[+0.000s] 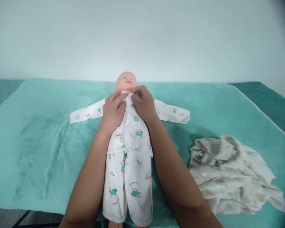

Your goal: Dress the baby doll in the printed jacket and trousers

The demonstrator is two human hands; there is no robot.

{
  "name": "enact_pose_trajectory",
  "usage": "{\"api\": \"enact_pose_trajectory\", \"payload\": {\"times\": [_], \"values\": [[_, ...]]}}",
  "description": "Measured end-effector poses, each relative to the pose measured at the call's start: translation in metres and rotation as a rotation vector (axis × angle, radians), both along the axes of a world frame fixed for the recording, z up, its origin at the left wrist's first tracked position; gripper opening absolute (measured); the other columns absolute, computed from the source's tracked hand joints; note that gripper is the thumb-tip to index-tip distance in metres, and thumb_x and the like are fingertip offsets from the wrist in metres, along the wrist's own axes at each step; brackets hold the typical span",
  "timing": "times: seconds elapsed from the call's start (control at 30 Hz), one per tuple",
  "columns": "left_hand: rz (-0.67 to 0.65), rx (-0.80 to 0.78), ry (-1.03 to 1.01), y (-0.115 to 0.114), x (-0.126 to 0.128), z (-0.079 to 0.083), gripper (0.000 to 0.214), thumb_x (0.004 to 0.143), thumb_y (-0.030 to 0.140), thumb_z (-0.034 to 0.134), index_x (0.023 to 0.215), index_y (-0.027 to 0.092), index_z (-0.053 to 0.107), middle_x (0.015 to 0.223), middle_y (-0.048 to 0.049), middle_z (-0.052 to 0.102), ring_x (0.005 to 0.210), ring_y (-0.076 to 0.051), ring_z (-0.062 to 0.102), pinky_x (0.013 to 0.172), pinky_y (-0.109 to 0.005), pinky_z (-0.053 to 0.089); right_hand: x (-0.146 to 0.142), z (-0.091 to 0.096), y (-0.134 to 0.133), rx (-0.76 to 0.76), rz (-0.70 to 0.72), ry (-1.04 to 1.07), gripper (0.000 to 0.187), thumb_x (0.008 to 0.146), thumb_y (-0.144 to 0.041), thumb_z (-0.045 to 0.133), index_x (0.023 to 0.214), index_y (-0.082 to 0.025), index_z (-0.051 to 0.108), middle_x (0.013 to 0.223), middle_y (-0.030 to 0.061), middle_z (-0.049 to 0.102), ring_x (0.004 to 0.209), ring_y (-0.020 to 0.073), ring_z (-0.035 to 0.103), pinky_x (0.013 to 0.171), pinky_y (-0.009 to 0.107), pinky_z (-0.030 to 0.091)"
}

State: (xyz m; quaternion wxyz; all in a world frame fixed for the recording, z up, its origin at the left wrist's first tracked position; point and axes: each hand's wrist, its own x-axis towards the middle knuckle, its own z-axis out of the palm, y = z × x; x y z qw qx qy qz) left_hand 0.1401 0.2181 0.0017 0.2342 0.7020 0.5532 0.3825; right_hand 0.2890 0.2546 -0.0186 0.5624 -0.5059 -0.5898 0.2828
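A baby doll (125,80) lies on its back, head away from me, dressed in a white printed long-sleeved shirt (139,139) and matching trousers (139,177). The sleeves stretch out to both sides. At the collar, my left hand (112,110) is on the shirt's left-hand front edge, its fingertips closed on the cloth by the neck. My right hand (145,103) pinches the collar's other side, thumb and fingers together near the top fastening. Lower on the chest, a small snap or button (127,124) shows along the front opening. What lies beneath my fingertips is partly hidden.
A crumpled pile of white printed baby clothing or cloth (237,180) lies to the right, beside my right forearm. Under everything is a light green plush cover (45,126). A pale wall (142,38) rises behind it, and the cover's near edge shows at lower left.
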Motion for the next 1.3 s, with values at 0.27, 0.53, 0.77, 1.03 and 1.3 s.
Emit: {"api": "enact_pose_trajectory", "payload": {"times": [0.27,0.53,0.77,1.03,1.3], "values": [[0.007,0.004,-0.002,-0.001,0.000,0.000,0.038,0.100,0.028,0.048,0.130,0.033,0.070,0.151,-0.0028,0.058,0.145,-0.026,0.046,0.126,-0.051,0.030,0.000,-0.001,0.000,0.039,0.020,0.050,0.015,0.081,-0.015,0.052,0.091,-0.024,0.057,0.092,0.0004,0.066,0.088,0.0167,0.059,0.089,0.034,0.049],[0.005,0.050,0.017,-0.002,0.000,-0.002,0.040,0.101,0.027,0.047,0.134,0.034,0.068,0.151,-0.0034,0.058,0.144,-0.026,0.048,0.126,-0.049,0.032,0.001,-0.003,0.000,0.085,0.061,0.100,0.012,0.083,-0.016,0.052,0.091,-0.024,0.057,0.091,-0.0001,0.063,0.086,0.0156,0.058,0.087,0.032,0.050],[0.013,0.088,-0.087,-0.002,-0.002,-0.007,0.028,0.099,0.030,0.054,0.119,0.031,0.073,0.143,-0.0042,0.063,0.139,-0.025,0.053,0.122,-0.047,0.037,0.001,-0.001,-0.003,0.057,0.107,0.170,0.016,0.079,-0.014,0.055,0.091,-0.024,0.060,0.087,-0.0020,0.060,0.081,0.0145,0.055,0.078,0.029,0.048],[-0.073,-0.003,-0.282,-0.009,-0.009,0.000,0.017,0.091,0.023,0.060,0.091,0.028,0.076,0.143,0.0007,0.065,0.141,-0.024,0.054,0.123,-0.046,0.040,-0.003,0.009,-0.014,0.137,0.043,0.049,0.012,0.091,-0.025,0.055,0.092,-0.025,0.067,0.086,0.0000,0.065,0.080,0.0164,0.057,0.077,0.032,0.048],[-0.221,-0.076,-0.226,-0.012,-0.025,0.004,0.018,0.094,0.029,0.061,0.101,0.032,0.078,0.155,0.0027,0.056,0.150,-0.027,0.046,0.124,-0.047,0.042,-0.004,0.020,-0.025,0.161,0.151,-0.063,0.013,0.093,-0.028,0.059,0.086,-0.024,0.069,0.073,-0.0027,0.060,0.067,0.0137,0.053,0.067,0.030,0.044]]}}
